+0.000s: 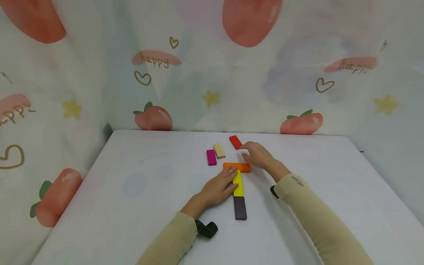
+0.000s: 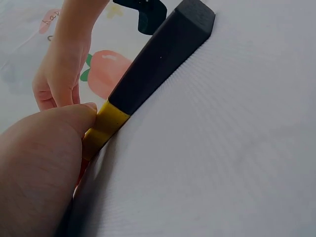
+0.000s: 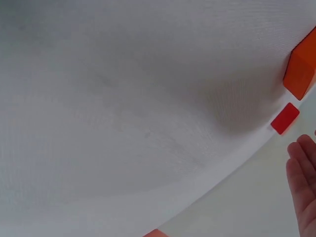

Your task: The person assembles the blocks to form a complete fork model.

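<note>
My left hand [image 1: 216,188] rests with its fingers on the orange block [image 1: 244,168], its thumb touching the yellow block [image 1: 239,186]. The yellow block runs from the orange one toward a black block [image 1: 240,208], end to end, forming a T shape. In the left wrist view the thumb lies against the yellow block [image 2: 104,126], with the black block [image 2: 160,57] beyond. My right hand [image 1: 260,155] is beside the red block [image 1: 235,142], thumb and fingers apart; contact is unclear. The right wrist view shows the orange block [image 3: 302,69], the red block [image 3: 285,118] and some fingers [image 3: 302,173].
Left of the red block lie a pale wood-coloured ridged block [image 1: 219,151] and a magenta block [image 1: 211,157]. They are on a white-covered table [image 1: 149,217]. A printed curtain [image 1: 238,84] stands along the table's back edge and left side.
</note>
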Demonstrator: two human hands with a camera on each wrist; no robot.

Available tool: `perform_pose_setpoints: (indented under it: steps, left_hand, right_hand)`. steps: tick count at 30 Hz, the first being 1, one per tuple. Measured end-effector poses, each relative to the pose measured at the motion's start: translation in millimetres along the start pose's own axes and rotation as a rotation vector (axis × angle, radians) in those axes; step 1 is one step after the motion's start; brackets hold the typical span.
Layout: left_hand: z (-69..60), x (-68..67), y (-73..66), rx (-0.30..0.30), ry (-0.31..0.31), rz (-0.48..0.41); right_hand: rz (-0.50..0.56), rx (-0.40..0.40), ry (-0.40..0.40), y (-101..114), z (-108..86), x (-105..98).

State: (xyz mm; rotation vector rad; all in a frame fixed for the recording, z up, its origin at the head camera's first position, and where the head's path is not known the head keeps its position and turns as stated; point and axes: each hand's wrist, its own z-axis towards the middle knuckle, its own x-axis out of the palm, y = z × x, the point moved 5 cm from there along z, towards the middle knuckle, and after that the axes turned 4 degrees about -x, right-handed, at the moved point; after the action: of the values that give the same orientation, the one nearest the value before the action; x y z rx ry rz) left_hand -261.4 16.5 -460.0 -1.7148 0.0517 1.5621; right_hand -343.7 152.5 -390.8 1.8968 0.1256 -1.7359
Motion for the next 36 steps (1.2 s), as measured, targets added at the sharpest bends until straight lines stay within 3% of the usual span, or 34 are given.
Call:
perform_pose_setpoints:
  steps: [10,25,36]
  left_hand:
    - [0.2,0.3,2.4,-0.004,-0.004,-0.015]
    - [0.1,-1.8,2.7,0.005,-0.003,-0.012]
    - [0.2,-2.2,2.8,0.007,-0.005,-0.014]
  right_hand:
    - [-0.051,-0.05,-0.035,0.3,13.1,-0.9]
    - [-0.049,-0.008,0.055,-1.6,29.9,6.4]
    - [-0.074,-0.004,0.066,-3.4,37.6,6.9]
